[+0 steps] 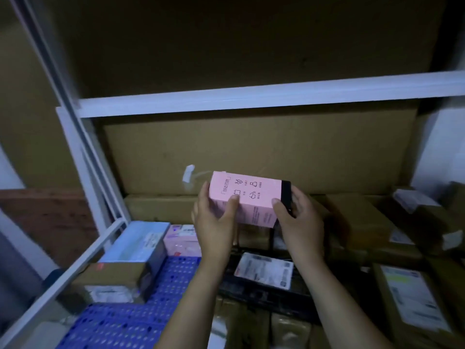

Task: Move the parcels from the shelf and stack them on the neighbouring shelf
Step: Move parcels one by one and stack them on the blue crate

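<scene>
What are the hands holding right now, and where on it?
A pink box, held by both ends: the left hand grips the pink end, the right hand the black end.

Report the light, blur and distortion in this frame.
Head view: dim overall, darkest above the white shelf rail; the pink box, gripped by the left hand and right hand, is brightest, icons legible, small print soft; the rail tilts, probably wide-angle distortion; brown parcels at right are blurred.

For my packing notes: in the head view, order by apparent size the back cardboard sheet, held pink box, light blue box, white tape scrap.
Largest: cardboard sheet, by far.
Next: pink box and light blue box look about alike; not ranked.
Smallest: tape scrap.
</scene>
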